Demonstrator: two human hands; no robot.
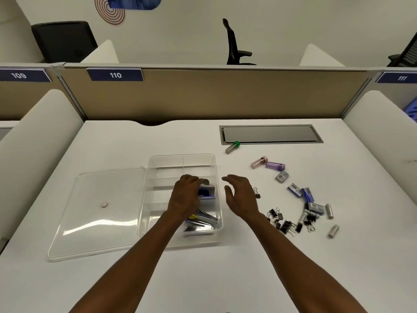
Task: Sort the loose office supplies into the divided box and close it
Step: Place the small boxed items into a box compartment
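Near the desk's (pixel 135 290) front edge sat the clear divided box (pixel 158 161), its lid (pixel 97 211) off beside it, with the left hand (pixel 186 198) curled on a blue punch (pixel 206 193) in a right-side compartment and the right hand (pixel 240 195) spread empty just outside the box. Binder clips (pixel 285 223) and small cases (pixel 295 189) lay loose toward the right edge. They looked light, rigid and slightly slick, best pinched across their flat sides.

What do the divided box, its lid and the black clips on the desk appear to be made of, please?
The divided box looks like clear glossy plastic: its dividers and the desk show through. The lid seems the same, with bright glare streaks. The clips look like black-painted metal with thin wire handles, though they are too small to be sure.
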